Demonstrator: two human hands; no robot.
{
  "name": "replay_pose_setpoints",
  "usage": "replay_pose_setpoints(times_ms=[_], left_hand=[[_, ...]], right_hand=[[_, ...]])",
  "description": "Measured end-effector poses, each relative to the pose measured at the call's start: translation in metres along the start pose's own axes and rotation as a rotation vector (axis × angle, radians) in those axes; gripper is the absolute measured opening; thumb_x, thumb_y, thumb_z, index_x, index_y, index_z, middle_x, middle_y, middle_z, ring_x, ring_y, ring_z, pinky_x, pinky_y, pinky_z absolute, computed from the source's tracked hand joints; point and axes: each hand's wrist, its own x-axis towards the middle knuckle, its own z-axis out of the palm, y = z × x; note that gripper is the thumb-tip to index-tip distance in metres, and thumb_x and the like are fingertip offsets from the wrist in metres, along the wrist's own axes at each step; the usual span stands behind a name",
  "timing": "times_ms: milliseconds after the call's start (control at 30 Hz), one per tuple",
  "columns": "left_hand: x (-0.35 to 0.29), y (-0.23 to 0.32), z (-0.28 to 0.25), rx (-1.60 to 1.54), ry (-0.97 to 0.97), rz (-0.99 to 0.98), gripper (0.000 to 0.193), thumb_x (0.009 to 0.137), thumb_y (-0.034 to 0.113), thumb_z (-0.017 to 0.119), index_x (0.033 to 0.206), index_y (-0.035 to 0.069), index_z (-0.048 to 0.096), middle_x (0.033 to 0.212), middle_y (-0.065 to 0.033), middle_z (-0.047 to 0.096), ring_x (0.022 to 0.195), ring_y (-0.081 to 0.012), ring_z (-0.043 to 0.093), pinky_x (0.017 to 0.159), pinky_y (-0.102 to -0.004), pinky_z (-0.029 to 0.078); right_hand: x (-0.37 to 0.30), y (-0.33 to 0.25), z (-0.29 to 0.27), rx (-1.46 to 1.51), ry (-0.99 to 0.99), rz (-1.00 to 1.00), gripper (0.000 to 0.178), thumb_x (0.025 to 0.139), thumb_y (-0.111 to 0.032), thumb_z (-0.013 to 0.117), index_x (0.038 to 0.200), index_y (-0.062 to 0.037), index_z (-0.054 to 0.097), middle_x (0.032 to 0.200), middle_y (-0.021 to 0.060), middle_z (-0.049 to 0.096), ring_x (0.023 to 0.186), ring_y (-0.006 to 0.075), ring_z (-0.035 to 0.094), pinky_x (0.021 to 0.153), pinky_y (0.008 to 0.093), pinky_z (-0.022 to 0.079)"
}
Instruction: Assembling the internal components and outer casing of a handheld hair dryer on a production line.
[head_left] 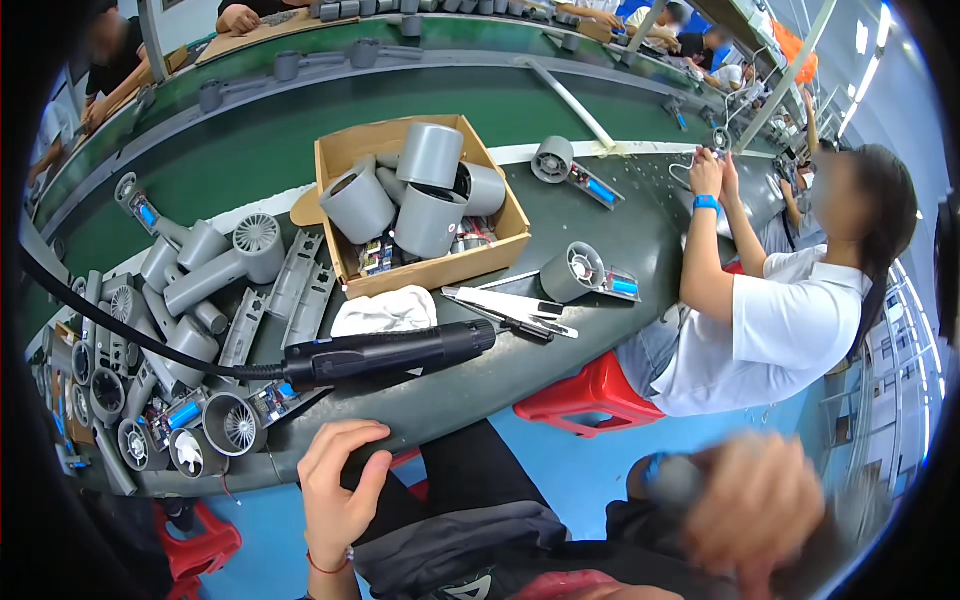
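My left hand (340, 485) is raised at the bench's front edge, empty, its fingers and thumb apart and slightly bent. Off the bench at lower right, my right hand (755, 500) is smeared by motion, its fingers curled. A blurred grey rounded part (675, 482) moves with it and looks held; its kind is unclear. Beyond my left hand lies a black electric screwdriver (390, 352) with a cable. Behind it are a white cloth (385, 312), and white-handled tweezers (510, 302). A grey fan housing (572, 272) with an exposed circuit board and blue battery sits farther right.
A cardboard box (480, 258) of grey cylindrical housings stands mid-bench. Grey fan bodies (205, 270) and half shells (295, 285) pile up at left. A co-worker (780, 310) sits at right on a red stool (580, 400). A green conveyor (440, 95) runs behind.
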Motion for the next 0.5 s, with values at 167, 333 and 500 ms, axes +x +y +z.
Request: replay_pose_setpoints(times_ms=[167,333,500], left_hand=[[0.003,-0.004,-0.002,-0.097,0.012,-0.078,0.018,0.074,-0.001,0.064,0.092,-0.002,0.064,0.091,-0.0141,0.065,0.085,-0.0243,0.062,0.078,-0.0298,0.047],[0.0,-0.007,-0.002,-0.092,0.003,-0.102,0.019,0.073,-0.002,0.063,0.092,-0.002,0.064,0.09,-0.0134,0.065,0.084,-0.0234,0.062,0.077,-0.0292,0.047],[-0.005,-0.009,-0.003,-0.04,-0.014,-0.082,0.019,0.072,-0.002,0.064,0.091,-0.001,0.064,0.09,-0.0129,0.066,0.083,-0.0243,0.062,0.076,-0.0293,0.047]], right_hand=[[0.005,-0.022,0.0,-0.269,0.064,0.053,0.037,0.082,-0.027,0.075,0.093,0.0021,0.057,0.071,0.0137,0.064,0.054,0.0205,0.064,0.049,0.0322,0.058],[0.015,0.001,0.011,-0.288,0.573,0.511,0.024,0.076,-0.01,0.077,0.082,0.0013,0.057,0.063,0.0137,0.063,0.049,0.0196,0.063,0.044,0.0338,0.058],[0.012,0.0,0.009,-0.231,-0.02,-0.201,0.023,0.077,-0.013,0.075,0.083,0.0011,0.058,0.069,0.0138,0.065,0.052,0.021,0.064,0.044,0.033,0.057]])
